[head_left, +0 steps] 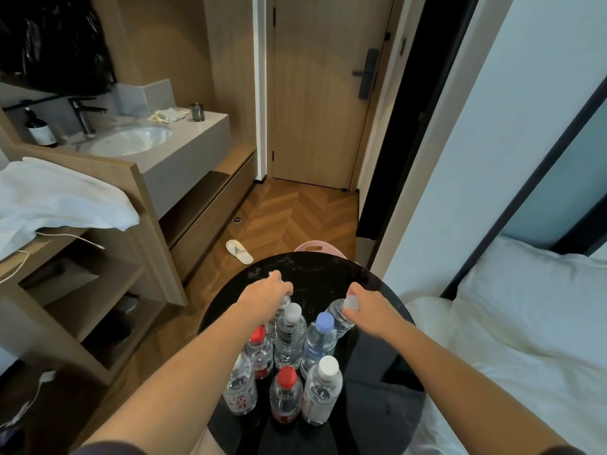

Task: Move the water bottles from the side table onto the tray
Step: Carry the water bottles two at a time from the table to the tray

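Several clear water bottles stand in a cluster on a round black side table point(328, 270). Their caps are red, white and blue, among them a blue-capped bottle point(320, 339) and a red-capped bottle point(285, 394). My left hand point(267, 292) grips the top of a bottle at the cluster's far left; that bottle's cap is hidden under my fingers. My right hand point(366, 305) grips the neck of a white-capped bottle point(340, 315) at the far right, which leans to the left. No tray is in view.
A bed with white linen point(512, 323) lies right of the table. A pink basket point(320, 249) peeks out behind the table. A white slipper point(239, 251) lies on the wooden floor. Wooden shelves point(98, 290) and a sink counter point(184, 136) stand at left.
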